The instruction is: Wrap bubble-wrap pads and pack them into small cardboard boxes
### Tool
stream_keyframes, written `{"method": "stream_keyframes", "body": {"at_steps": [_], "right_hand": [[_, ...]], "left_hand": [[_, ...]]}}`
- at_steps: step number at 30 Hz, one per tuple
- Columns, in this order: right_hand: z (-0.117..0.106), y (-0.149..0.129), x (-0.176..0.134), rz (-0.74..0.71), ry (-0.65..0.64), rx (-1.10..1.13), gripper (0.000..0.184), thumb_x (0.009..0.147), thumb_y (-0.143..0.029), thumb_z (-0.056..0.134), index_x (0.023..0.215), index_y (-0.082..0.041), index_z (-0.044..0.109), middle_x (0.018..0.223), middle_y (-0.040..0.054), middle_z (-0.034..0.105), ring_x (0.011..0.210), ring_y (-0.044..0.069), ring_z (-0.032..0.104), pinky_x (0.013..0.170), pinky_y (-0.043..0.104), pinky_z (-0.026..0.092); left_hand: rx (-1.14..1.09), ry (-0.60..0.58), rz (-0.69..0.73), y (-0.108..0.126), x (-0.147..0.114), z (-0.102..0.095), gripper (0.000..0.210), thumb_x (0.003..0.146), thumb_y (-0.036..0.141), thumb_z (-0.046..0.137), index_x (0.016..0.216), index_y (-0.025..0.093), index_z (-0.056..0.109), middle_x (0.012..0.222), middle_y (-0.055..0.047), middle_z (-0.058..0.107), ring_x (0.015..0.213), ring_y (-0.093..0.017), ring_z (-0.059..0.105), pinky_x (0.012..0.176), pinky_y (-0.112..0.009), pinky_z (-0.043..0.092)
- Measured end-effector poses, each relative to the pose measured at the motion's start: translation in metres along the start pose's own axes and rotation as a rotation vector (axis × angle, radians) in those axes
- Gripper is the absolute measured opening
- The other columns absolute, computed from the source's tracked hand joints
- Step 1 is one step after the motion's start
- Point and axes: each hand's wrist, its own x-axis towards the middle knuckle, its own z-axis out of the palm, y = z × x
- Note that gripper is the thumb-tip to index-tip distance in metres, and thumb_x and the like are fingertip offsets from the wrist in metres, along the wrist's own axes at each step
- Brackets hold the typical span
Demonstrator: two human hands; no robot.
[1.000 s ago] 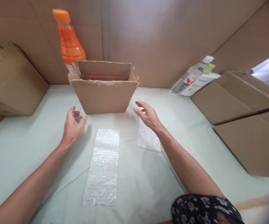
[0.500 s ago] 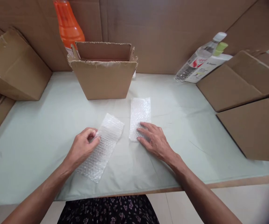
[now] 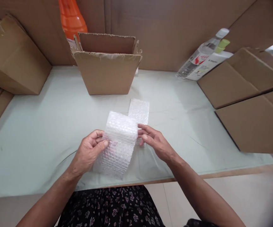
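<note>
from where i watch, the left edge of the tabletop (image 3: 32,126) carries a closed cardboard box (image 3: 13,60), untouched. moving in, my left hand (image 3: 89,154) has closed its fingers on the near edge of the long strip of bubble wrap (image 3: 121,142), thumb on top. half a second ago that strip lay flat on the pale green cover with only the fingertips pinching its side; now it is lifted clear of the surface and held tilted above the near edge of the tabletop, over the lap. to its right, my right hand (image 3: 154,143) has left the shorter bubble wrap piece (image 3: 139,110) it was pressing and has come across to pinch the long strip's right edge, so both hands grip the same sheet. the short piece lies flat behind it, partly hidden. farther back stands the open carton (image 3: 106,72), with an orange bottle (image 3: 71,19) behind it. at the right, a clear bottle (image 3: 199,58) leans by flat cardboard sheets (image 3: 252,107). i judge the long strip is the one now in work.
</note>
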Motion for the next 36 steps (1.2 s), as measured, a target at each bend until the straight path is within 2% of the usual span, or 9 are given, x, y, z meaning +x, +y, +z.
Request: {"method": "stream_keyframes", "body": {"at_steps": [4,9,16,22,25,27,29,33,36], "right_hand": [[0.007,0.002,0.011,-0.08,0.156,0.084,0.04,0.078,-0.044,0.081,0.107,-0.02,0.07,0.087,0.0025,0.069,0.078,0.015,0.064,0.072,0.03,0.052],[-0.017,0.013,0.027,-0.214,0.372,-0.126,0.03,0.08,-0.036,0.074,0.104,-0.02,0.068,0.078,-0.0019,0.062,0.073,0.013,0.058,0.071,0.03,0.047],[-0.038,0.031,0.053,-0.217,0.428,-0.667,0.032,0.081,-0.029,0.064,0.111,-0.02,0.068,0.077,0.0003,0.064,0.072,0.018,0.059,0.079,0.038,0.048],[-0.047,0.025,0.037,-0.355,0.478,-0.871,0.05,0.086,-0.034,0.067,0.133,-0.018,0.06,0.107,0.009,0.071,0.083,0.022,0.063,0.091,0.047,0.048],[-0.058,0.005,0.0,-0.437,0.139,-0.834,0.046,0.094,-0.038,0.063,0.138,-0.024,0.058,0.123,0.0096,0.069,0.099,0.024,0.067,0.094,0.045,0.052],[-0.06,-0.006,-0.026,-0.447,-0.197,-0.808,0.064,0.091,-0.048,0.068,0.149,-0.027,0.05,0.14,0.0103,0.063,0.12,0.026,0.063,0.099,0.043,0.053],[-0.053,-0.01,-0.044,-0.451,-0.347,-0.803,0.088,0.085,-0.057,0.074,0.159,-0.027,0.037,0.148,0.0118,0.058,0.132,0.029,0.057,0.102,0.043,0.052],[-0.028,0.003,-0.04,-0.44,-0.037,-0.855,0.051,0.099,-0.035,0.058,0.149,-0.026,0.05,0.121,0.0087,0.073,0.104,0.024,0.068,0.093,0.042,0.053],[-0.021,0.019,-0.016,-0.354,0.159,-0.921,0.038,0.098,-0.028,0.055,0.135,-0.022,0.061,0.113,0.0091,0.075,0.085,0.022,0.068,0.083,0.039,0.052]], "left_hand": [[0.049,-0.087,-0.108,-0.007,0.003,0.019,0.066,0.08,0.043,0.081,0.133,0.017,0.051,0.089,-0.005,0.075,0.073,-0.015,0.07,0.069,-0.026,0.055],[0.154,-0.114,-0.104,-0.02,0.003,0.033,0.097,0.083,0.031,0.075,0.161,0.025,0.018,0.091,0.0,0.07,0.081,-0.015,0.067,0.075,-0.027,0.052],[0.358,-0.149,-0.15,-0.036,0.01,0.041,0.058,0.082,0.035,0.068,0.136,0.015,0.062,0.082,-0.001,0.064,0.07,-0.013,0.056,0.065,-0.026,0.045],[0.304,-0.095,-0.251,-0.023,-0.001,0.047,0.045,0.077,0.036,0.075,0.117,0.016,0.073,0.07,0.001,0.06,0.064,-0.012,0.053,0.06,-0.025,0.047],[0.159,-0.089,-0.304,-0.012,-0.009,0.049,0.049,0.076,0.042,0.079,0.117,0.016,0.074,0.077,-0.002,0.063,0.067,-0.013,0.056,0.061,-0.027,0.054],[0.079,-0.103,-0.332,-0.006,-0.008,0.049,0.053,0.076,0.046,0.081,0.119,0.015,0.073,0.079,-0.002,0.063,0.067,-0.013,0.057,0.061,-0.029,0.057],[0.047,-0.124,-0.341,-0.002,-0.002,0.051,0.056,0.076,0.048,0.081,0.119,0.013,0.072,0.084,-0.005,0.065,0.07,-0.015,0.06,0.061,-0.03,0.06],[0.057,-0.164,-0.298,0.006,0.016,0.056,0.068,0.085,0.055,0.069,0.134,0.009,0.058,0.097,-0.012,0.07,0.072,-0.018,0.066,0.06,-0.031,0.059],[0.304,-0.101,-0.056,0.006,0.02,0.058,0.067,0.094,0.047,0.059,0.15,0.016,0.041,0.102,-0.01,0.07,0.075,-0.017,0.066,0.066,-0.033,0.059]]}}
